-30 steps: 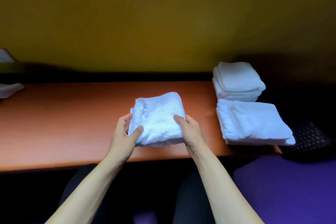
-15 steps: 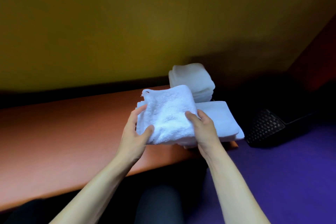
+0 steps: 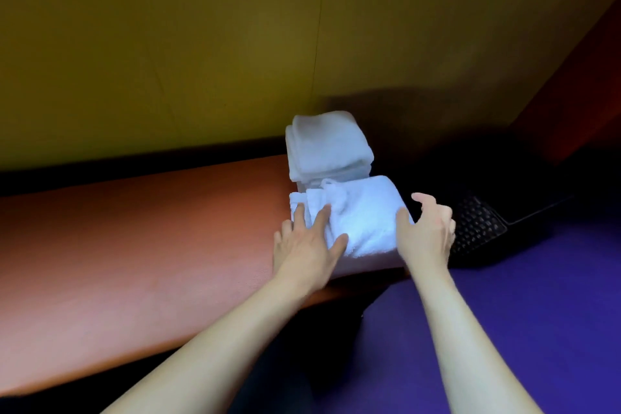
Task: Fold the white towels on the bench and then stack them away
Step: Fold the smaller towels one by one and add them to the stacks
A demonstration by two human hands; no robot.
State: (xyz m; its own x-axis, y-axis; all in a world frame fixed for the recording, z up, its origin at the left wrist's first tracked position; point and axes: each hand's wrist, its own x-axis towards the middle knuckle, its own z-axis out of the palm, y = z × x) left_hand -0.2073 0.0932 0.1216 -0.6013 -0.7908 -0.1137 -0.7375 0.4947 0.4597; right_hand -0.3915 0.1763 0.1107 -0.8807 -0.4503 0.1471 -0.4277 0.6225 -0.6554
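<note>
Stacking step: left hand [image 3: 307, 245] presses flat on the folded towel [image 3: 361, 215] — right hand [image 3: 425, 232] spread at 3 o'clock. Next: square it up.

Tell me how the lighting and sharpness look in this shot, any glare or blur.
Head view: dim overall; the near towel glares bluish-white, its texture washed out; the right hand looks slightly blurred; a dark shadow sits behind the far stack; wide-angle distortion tilts the bench edge.
</note>
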